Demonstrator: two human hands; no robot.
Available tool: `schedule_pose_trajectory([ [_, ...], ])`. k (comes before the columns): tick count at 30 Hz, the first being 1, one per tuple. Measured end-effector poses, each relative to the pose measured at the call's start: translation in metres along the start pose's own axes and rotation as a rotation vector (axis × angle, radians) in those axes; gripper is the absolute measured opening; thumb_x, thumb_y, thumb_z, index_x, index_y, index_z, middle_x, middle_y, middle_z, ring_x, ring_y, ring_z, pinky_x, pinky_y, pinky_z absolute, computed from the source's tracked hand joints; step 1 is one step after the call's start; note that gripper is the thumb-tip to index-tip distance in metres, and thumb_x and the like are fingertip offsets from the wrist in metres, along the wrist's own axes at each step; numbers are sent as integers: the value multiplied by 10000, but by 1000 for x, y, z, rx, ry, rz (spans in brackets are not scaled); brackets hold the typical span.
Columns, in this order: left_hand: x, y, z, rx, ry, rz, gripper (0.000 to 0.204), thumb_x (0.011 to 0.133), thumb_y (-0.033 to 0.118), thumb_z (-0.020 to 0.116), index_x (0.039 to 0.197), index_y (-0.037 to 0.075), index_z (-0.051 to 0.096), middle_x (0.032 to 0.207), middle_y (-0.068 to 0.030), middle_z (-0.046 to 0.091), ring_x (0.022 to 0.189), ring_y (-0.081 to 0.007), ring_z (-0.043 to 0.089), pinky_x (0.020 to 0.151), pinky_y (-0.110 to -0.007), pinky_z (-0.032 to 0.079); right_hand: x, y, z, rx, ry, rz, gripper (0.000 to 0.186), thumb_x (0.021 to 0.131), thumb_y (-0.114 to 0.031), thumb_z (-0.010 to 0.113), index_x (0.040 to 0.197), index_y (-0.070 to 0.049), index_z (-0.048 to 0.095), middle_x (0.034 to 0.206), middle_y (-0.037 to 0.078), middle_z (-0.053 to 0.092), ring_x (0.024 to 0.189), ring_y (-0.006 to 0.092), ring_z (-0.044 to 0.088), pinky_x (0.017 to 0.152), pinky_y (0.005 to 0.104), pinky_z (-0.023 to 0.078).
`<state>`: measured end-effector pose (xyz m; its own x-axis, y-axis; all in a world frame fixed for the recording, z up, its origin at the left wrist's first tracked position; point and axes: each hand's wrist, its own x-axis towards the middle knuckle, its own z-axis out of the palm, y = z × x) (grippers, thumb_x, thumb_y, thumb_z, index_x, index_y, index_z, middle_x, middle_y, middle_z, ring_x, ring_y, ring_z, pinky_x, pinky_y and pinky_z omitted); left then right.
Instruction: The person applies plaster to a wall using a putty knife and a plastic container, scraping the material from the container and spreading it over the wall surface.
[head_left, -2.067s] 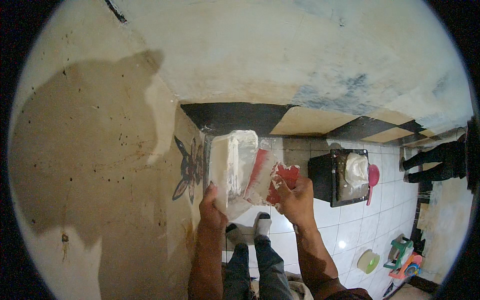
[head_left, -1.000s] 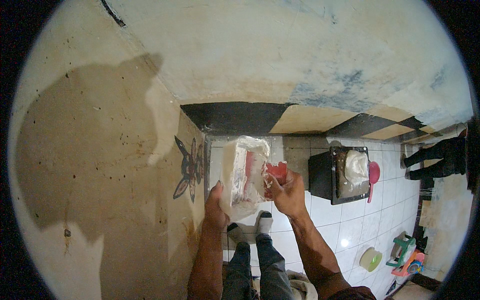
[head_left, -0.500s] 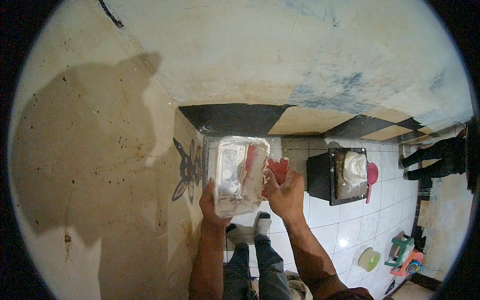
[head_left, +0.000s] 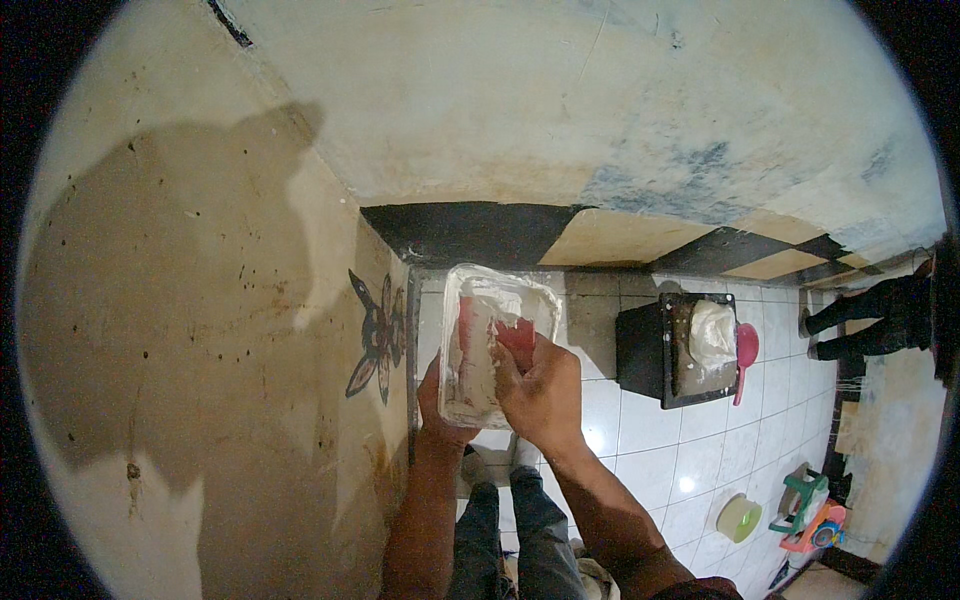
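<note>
Red putty scraper [head_left: 517,338] points left inside the tub [head_left: 552,306], long edge near-to-far; right hand [head_left: 543,390] pinches it, left hand [head_left: 434,404] clasps the tub.

A black box [head_left: 640,352] stands on the white-tiled floor [head_left: 650,440], with a soft white mass [head_left: 713,335] over part of its top. A pink dipper [head_left: 748,346] lies against the box's right edge. Below and right of the box are a pale green bowl [head_left: 739,519] and, farther right, a green plastic piece [head_left: 790,510] beside an orange one [head_left: 817,527]. Well right of the box stands another person in dark trousers [head_left: 872,326]. A black-and-cream checkered band [head_left: 620,240] runs behind the box; a petal-shaped motif [head_left: 374,342] marks the wall well to its left.
</note>
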<state>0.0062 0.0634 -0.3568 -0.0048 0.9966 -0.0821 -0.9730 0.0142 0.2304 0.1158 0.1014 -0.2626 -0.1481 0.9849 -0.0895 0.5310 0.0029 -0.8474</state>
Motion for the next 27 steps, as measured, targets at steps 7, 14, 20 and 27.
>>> schedule_pose_trajectory([
  [7,7,-5,18,759,34,133,556,951,321,398,1417,35,296,1326,-170,464,1181,-273,506,998,-388,430,-7,-6,12,87,83,75,229,863,-172,572,1003,-4,636,882,215,660,802,367,650,703,401,523],
  [14,15,-3,3,204,-38,-43,607,942,330,437,1444,55,236,1326,-117,452,1172,-239,487,986,-360,417,-9,-6,1,259,109,51,188,855,-74,594,995,47,628,809,124,673,699,158,619,610,284,499],
  [20,16,-5,-10,130,-90,-86,510,973,273,387,1390,-10,314,1330,-186,458,1159,-296,523,993,-405,439,-12,7,2,588,136,67,161,884,-74,607,994,43,622,815,72,661,651,75,582,559,228,483],
  [27,15,-22,-23,555,11,-70,496,951,315,430,1345,18,379,1322,-152,471,1196,-308,489,1020,-440,410,-7,-9,-13,846,111,135,117,880,-94,611,940,5,630,759,45,639,570,65,554,388,209,400],
])
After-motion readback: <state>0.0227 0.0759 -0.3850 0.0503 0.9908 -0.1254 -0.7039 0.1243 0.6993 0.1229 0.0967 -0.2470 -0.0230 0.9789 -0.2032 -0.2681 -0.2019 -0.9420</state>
